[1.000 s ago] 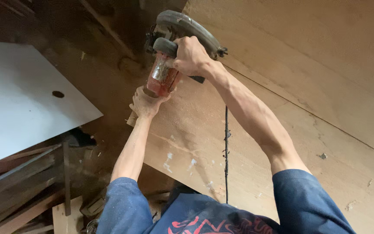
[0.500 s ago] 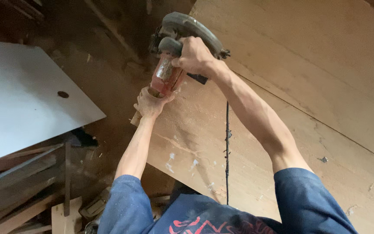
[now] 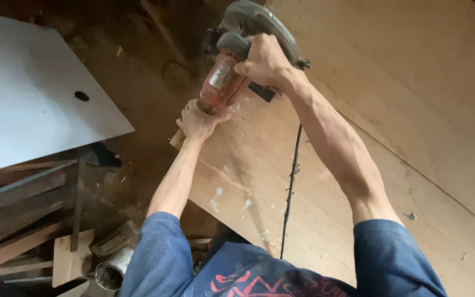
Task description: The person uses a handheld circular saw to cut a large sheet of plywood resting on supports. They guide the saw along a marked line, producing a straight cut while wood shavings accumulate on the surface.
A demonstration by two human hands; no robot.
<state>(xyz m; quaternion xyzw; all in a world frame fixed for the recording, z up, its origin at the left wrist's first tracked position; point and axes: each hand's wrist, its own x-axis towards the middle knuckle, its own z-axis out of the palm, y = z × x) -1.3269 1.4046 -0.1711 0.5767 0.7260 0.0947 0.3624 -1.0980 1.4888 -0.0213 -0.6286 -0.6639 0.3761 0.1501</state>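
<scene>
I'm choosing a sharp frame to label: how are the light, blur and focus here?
Head view: dim, soft indoor light, with no glare; the circular saw, right hand and left hand are fairly sharp; the plywood sheet is evenly lit; the scrap wood at lower left sits in deep shadow; the white board is brightest.

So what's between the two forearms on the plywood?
In the head view, the saw's black cord hangs down over sawdust-strewn plywood between left hand and right hand.

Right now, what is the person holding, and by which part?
A circular saw: the right hand wraps its top handle, and the left hand cups the end of its red motor body.
</scene>
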